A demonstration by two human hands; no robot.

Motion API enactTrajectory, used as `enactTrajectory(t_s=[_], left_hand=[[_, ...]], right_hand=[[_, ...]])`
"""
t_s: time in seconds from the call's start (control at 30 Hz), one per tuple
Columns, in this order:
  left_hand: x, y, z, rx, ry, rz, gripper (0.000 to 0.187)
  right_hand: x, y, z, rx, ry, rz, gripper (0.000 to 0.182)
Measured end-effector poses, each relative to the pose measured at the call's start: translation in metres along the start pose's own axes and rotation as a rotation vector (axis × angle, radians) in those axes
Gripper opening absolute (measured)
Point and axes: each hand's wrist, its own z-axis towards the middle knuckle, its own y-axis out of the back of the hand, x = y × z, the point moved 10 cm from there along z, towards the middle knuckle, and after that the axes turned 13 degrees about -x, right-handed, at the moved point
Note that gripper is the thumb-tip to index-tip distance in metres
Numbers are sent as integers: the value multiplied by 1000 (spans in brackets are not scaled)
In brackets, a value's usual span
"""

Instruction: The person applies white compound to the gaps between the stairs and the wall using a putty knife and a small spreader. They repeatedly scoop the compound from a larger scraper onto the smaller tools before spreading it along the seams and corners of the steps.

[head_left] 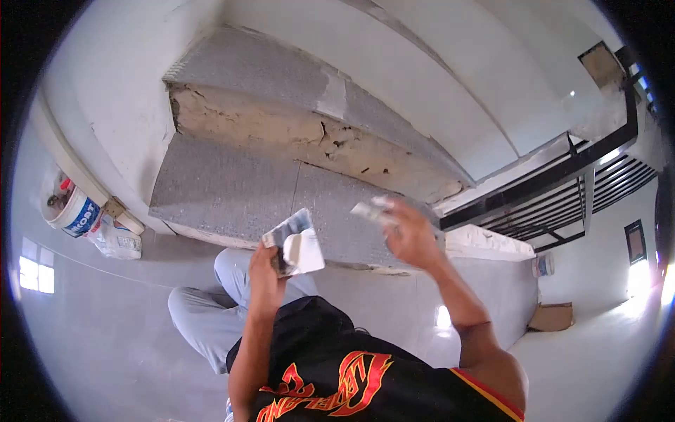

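Note:
My left hand (264, 273) is wrapped round the edge of a flat, squarish plate (309, 259) smeared with white putty. A cream-coloured lump of putty (292, 251) sits on its face. To the right, my right hand (413, 238) is closed on a small flat-bladed putty knife (369, 212), blurred and with whitish paste on it. The knife is apart from the plate, over the grey stair tread (232, 176). Behind that tread rises a rough, beige riser (267, 130) with dark gaps and chips.
A white bucket (74, 211) with items inside stands at the left wall, beside a plastic bag (118, 239). Black metal railing (548, 186) runs along the right. A cardboard piece (552, 316) and a small bucket (543, 265) lie farther right on the floor.

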Motion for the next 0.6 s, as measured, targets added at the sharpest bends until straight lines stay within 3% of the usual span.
enactTrajectory(t_s=[0.07, 0.13, 0.17, 0.23, 0.3, 0.37, 0.5, 0.6], left_hand=[[13, -21, 5, 29, 81, -20, 24], [22, -29, -2, -59, 123, -18, 24], [23, -33, -4, -113, 138, 1, 23], [14, -36, -3, -121, 76, -83, 22], [-3, -37, -7, 45, 26, -78, 21], [-20, -37, -14, 30, -52, -23, 20], [-35, -44, -15, 98, -248, 224, 16], [-24, -47, -5, 74, -326, 293, 19]], right_hand=[[18, -20, -14, 20, -16, 131, 26], [45, -13, -27, -211, 122, 212, 25], [41, -22, -37, -199, 106, 231, 25], [33, -53, -56, -90, 247, -202, 26], [43, -42, -49, -42, 445, -366, 29], [17, -28, -46, -45, 364, -244, 32], [47, -9, -21, -17, 426, -151, 38], [67, -31, -25, 123, 638, -125, 42]])
